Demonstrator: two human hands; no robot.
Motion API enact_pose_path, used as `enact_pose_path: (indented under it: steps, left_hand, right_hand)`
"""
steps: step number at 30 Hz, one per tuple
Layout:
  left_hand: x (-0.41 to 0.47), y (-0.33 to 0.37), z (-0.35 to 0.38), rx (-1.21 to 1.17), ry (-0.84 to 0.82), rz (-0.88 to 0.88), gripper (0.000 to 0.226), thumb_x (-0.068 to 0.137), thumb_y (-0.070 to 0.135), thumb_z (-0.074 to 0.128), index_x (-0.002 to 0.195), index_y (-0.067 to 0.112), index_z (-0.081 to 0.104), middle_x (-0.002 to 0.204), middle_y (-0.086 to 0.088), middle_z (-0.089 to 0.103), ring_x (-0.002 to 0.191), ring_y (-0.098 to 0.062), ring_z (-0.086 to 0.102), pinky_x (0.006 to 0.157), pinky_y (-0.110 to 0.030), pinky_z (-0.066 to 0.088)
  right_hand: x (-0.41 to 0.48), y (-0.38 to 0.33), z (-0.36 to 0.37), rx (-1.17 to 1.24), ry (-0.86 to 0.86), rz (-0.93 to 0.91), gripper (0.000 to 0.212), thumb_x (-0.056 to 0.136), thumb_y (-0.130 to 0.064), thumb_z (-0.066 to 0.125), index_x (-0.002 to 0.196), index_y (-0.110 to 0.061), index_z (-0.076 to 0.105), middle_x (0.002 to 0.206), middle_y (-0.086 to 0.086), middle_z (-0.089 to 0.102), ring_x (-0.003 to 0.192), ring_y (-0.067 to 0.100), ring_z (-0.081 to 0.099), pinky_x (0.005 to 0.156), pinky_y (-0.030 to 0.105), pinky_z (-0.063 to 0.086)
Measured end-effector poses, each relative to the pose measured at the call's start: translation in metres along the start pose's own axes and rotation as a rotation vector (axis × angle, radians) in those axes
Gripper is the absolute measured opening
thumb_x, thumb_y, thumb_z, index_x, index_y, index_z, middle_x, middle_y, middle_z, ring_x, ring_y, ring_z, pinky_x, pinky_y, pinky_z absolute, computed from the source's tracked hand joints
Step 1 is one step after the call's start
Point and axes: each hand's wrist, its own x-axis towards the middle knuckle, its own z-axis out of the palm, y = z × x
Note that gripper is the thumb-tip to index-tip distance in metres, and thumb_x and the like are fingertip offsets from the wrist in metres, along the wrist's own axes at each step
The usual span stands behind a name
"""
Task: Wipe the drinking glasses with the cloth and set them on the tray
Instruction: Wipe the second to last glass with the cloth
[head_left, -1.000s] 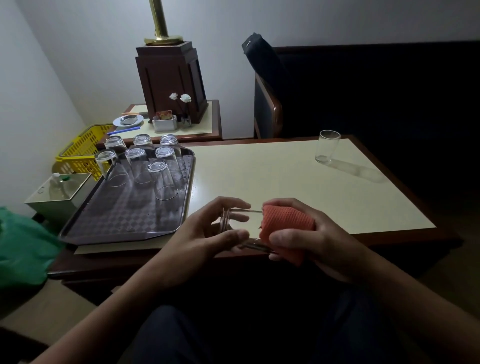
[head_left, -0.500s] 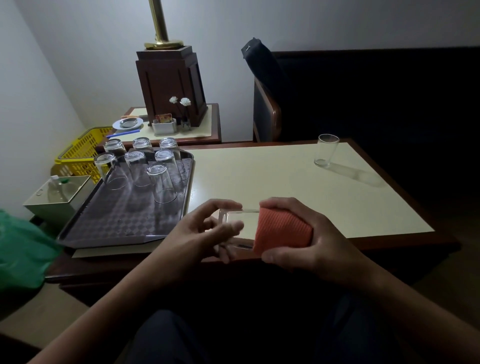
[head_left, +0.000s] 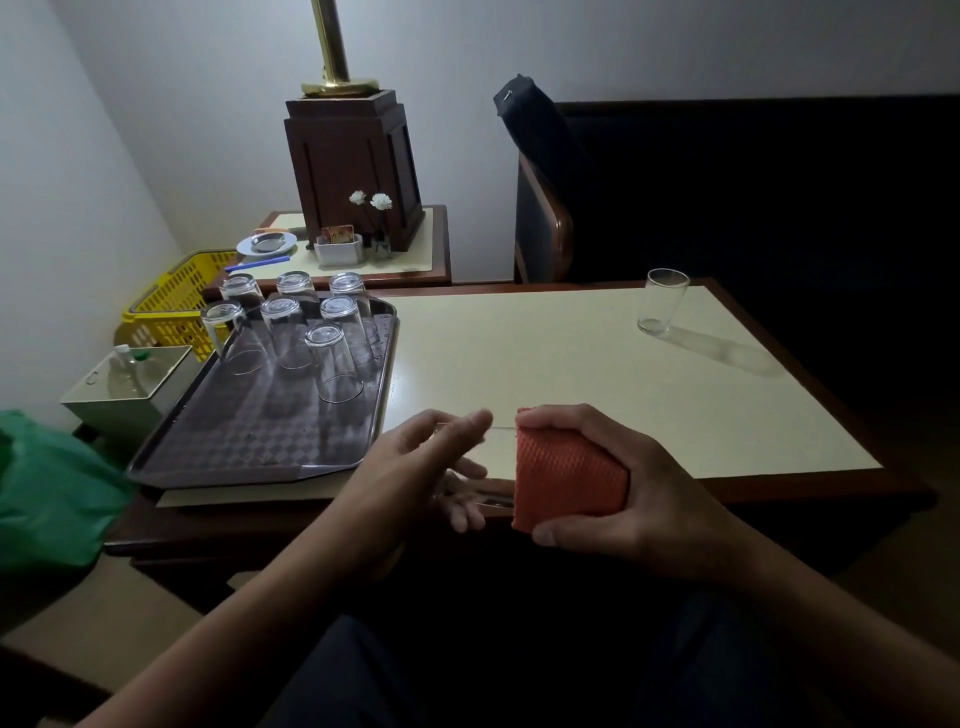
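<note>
- Nearest, at 6 o'clock: two bare forearms reach up from a dark lap to the table's near edge.
- Left hand (head_left: 415, 467): fingers and thumb curled around one end of a clear drinking glass lying on its side (head_left: 493, 457), held just above the near edge.
- Right hand (head_left: 628, 483): closed around an orange waffle-weave cloth (head_left: 566, 475); the cloth wraps the glass's other end, thumb beneath, fingers over the top.
- Count of glasses: nine in sight. One in hand, seven on the tray, one loose.
- Grey-purple checker-patterned plastic tray (head_left: 223, 441) at 10 o'clock of the hands, near-left on the table, its near corner overhanging the pale top.
- Seven clear tumblers set upside down (head_left: 332, 364) on the tray's far half: three at the back, three in the middle, one in front.
- One upright clear glass (head_left: 662, 301) alone at 1 o'clock, far right of the table, well apart from everything.
- Surface: cream-topped table with dark wood rim (head_left: 597, 364); dim light, long shadows.
- At 9 o'clock, off the table: green plastic bag (head_left: 47, 493), pale open box (head_left: 130, 384), yellow slotted basket (head_left: 176, 296).
- At 12 o'clock: small side table (head_left: 426, 244) carrying a dark wooden pedestal with a brass post (head_left: 353, 166), two white flowers (head_left: 371, 200), a white holder (head_left: 337, 249), a saucer (head_left: 266, 243).
- At 1 o'clock, far: dark upholstered chair (head_left: 540, 208) against plain pale walls.
</note>
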Motion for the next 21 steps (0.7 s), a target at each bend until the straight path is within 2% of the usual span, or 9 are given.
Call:
enact_pose_path:
  steps: [3,6,9,11,13,15,18,20,21]
  left_hand:
    - [-0.001,0.000,-0.002,-0.062,-0.117,-0.002,0.037,0.096,0.032,0.071,0.123,0.009,0.061,0.113,-0.030,0.064,0.071,-0.037,0.067,0.064,-0.037,0.058]
    - [-0.003,-0.004,-0.010,0.186,-0.202,0.253,0.049,0.091,0.006,0.075,0.134,0.025,0.059,0.124,-0.017,0.066,0.102,-0.047,0.068,0.095,-0.050,0.057]
    - [-0.001,-0.003,-0.006,0.167,-0.127,0.272,0.042,0.087,0.014,0.078,0.126,0.024,0.065,0.115,-0.016,0.069,0.081,-0.039,0.071,0.081,-0.042,0.061]
    - [0.001,0.000,-0.001,0.037,-0.085,0.114,0.039,0.086,0.031,0.073,0.120,0.013,0.064,0.099,-0.023,0.068,0.061,-0.032,0.066,0.056,-0.033,0.056]
    - [0.003,-0.001,-0.001,0.005,-0.080,-0.027,0.051,0.087,0.046,0.070,0.118,0.006,0.061,0.088,-0.025,0.065,0.054,-0.030,0.061,0.046,-0.029,0.047]
    - [0.000,0.000,-0.004,0.015,-0.162,-0.024,0.049,0.091,0.044,0.075,0.121,0.008,0.060,0.093,-0.023,0.066,0.065,-0.033,0.066,0.057,-0.034,0.053]
    - [-0.002,0.001,-0.012,0.129,-0.249,0.159,0.043,0.089,0.015,0.074,0.129,0.019,0.061,0.117,-0.017,0.070,0.095,-0.038,0.071,0.092,-0.043,0.057]
    - [0.001,-0.001,-0.013,0.116,-0.205,0.208,0.044,0.088,0.008,0.076,0.128,0.019,0.063,0.121,-0.021,0.067,0.090,-0.041,0.068,0.090,-0.043,0.058]
    - [0.003,-0.002,-0.011,0.044,-0.174,0.169,0.040,0.088,0.011,0.076,0.125,0.017,0.065,0.120,-0.027,0.065,0.086,-0.040,0.065,0.083,-0.040,0.059]
  right_hand:
    - [0.002,0.005,-0.001,0.010,0.020,-0.024,0.078,0.072,-0.014,0.098,0.133,-0.047,0.062,0.135,-0.021,0.058,0.112,0.015,0.067,0.078,0.026,0.060]
    - [0.007,0.007,-0.004,0.336,0.063,0.156,0.070,0.067,-0.020,0.092,0.128,-0.045,0.067,0.133,0.003,0.058,0.111,0.031,0.067,0.078,0.034,0.064]
    - [0.004,0.003,-0.007,0.133,0.041,0.089,0.076,0.069,-0.027,0.096,0.134,-0.047,0.061,0.132,-0.010,0.058,0.112,0.025,0.068,0.078,0.031,0.062]
    - [0.000,0.001,-0.006,-0.200,0.037,-0.100,0.081,0.074,-0.032,0.097,0.142,-0.044,0.056,0.141,-0.021,0.054,0.124,0.015,0.063,0.089,0.028,0.060]
    - [-0.002,0.004,-0.006,-0.318,0.038,-0.217,0.080,0.075,-0.034,0.096,0.145,-0.039,0.055,0.147,-0.020,0.053,0.135,0.012,0.056,0.099,0.024,0.055]
    - [0.000,0.006,-0.006,-0.259,0.053,-0.203,0.078,0.074,-0.030,0.098,0.141,-0.039,0.059,0.142,-0.019,0.057,0.128,0.010,0.061,0.093,0.023,0.056]
    - [0.005,0.006,-0.004,0.164,0.045,0.011,0.070,0.068,-0.021,0.096,0.128,-0.043,0.067,0.125,-0.011,0.063,0.103,0.014,0.071,0.077,0.033,0.063]
    - [0.005,0.003,-0.002,0.306,0.030,0.111,0.067,0.069,-0.022,0.093,0.126,-0.044,0.068,0.124,-0.001,0.061,0.099,0.019,0.072,0.077,0.036,0.065]
    - [0.004,0.003,-0.001,0.177,0.018,0.069,0.070,0.071,-0.023,0.096,0.130,-0.046,0.065,0.128,-0.004,0.060,0.104,0.019,0.071,0.078,0.034,0.064]
